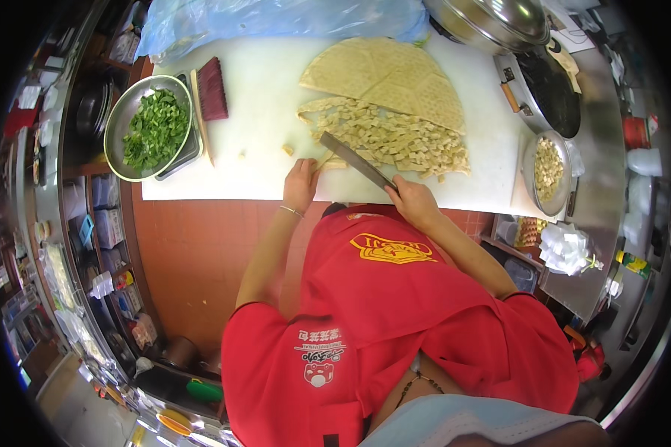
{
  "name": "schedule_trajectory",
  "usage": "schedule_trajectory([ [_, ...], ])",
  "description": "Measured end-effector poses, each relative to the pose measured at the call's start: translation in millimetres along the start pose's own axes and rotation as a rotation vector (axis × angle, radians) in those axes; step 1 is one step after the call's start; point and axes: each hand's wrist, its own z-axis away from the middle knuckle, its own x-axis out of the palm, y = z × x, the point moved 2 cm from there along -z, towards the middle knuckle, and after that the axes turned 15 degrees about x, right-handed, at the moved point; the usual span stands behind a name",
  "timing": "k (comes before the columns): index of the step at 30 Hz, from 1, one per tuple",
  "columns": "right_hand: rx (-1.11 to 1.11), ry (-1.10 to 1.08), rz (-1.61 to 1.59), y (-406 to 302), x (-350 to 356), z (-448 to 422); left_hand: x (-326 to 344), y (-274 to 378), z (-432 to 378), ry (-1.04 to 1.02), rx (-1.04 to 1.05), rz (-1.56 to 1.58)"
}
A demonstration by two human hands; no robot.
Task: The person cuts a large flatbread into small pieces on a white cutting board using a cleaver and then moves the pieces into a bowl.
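Note:
My right hand [414, 202] grips the handle of a wide-bladed kitchen knife [358, 162], whose blade points up and left over the white cutting board [246, 179]. My left hand [302, 183] has its fingertips on the end of a pale strip of flatbread [331, 163], just left of the blade. Many small cut pieces of flatbread [408, 139] lie in a heap beyond the knife. Behind them rests a large half-round of flatbread [386, 78], scored with lines into wedges. A loose piece [288, 150] lies left of the heap.
At the left, a metal bowl of chopped greens [155, 131] overlaps a scale, beside a dark red bristle brush [212, 89]. Blue plastic sheeting [285, 19] covers the far edge. On the right are a bowl of diced pieces [548, 170], a black pan [551, 92] and a metal pot [481, 25].

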Motion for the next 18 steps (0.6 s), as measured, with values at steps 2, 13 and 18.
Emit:
schedule_trajectory([
  [2, -0.01, 0.004, 0.013, -4.6, -2.2, -4.9, -1.8, 0.2, 4.0, 0.006, -0.103, 0.077],
  [13, -0.028, -0.093, 0.111, -15.4, 3.5, -18.0, 3.6, 23.7, 19.1, 0.161, 0.281, -0.23],
  [18, -0.078, -0.076, 0.153, 2.4, 53.2, -30.1, 2.8, 28.7, 14.2, 0.184, 0.272, -0.2],
])
